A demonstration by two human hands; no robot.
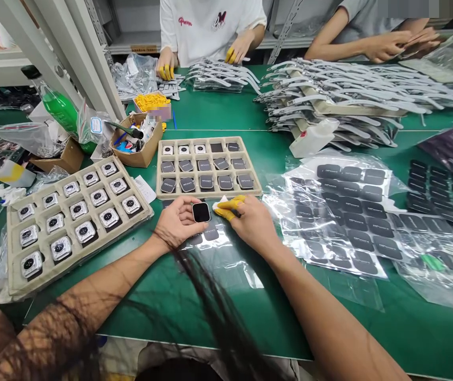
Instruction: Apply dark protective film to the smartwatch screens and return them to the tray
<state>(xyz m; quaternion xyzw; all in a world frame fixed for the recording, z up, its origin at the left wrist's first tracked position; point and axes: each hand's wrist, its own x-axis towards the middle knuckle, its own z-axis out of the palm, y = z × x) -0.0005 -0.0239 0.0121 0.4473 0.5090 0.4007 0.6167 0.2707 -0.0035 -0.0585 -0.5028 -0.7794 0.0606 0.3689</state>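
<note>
The left hand (176, 222) pinches a small smartwatch body (201, 212) by its edges just above the green desk (274, 312). The right hand (250, 222), its grip in yellow finger cots, presses a white wipe (220, 205) beside the body. Light, rigid and likely smudge-prone, its glossy face is best held at the rim.

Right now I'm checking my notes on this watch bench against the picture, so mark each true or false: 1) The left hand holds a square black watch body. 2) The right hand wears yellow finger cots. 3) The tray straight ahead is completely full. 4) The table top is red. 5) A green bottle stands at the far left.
1) True: the left hand holds the watch body.
2) True: the right hand has yellow finger cots.
3) False: the middle tray has at least one empty compartment in its back row.
4) False: the table is green.
5) True: the green bottle is there, leaning.
</note>
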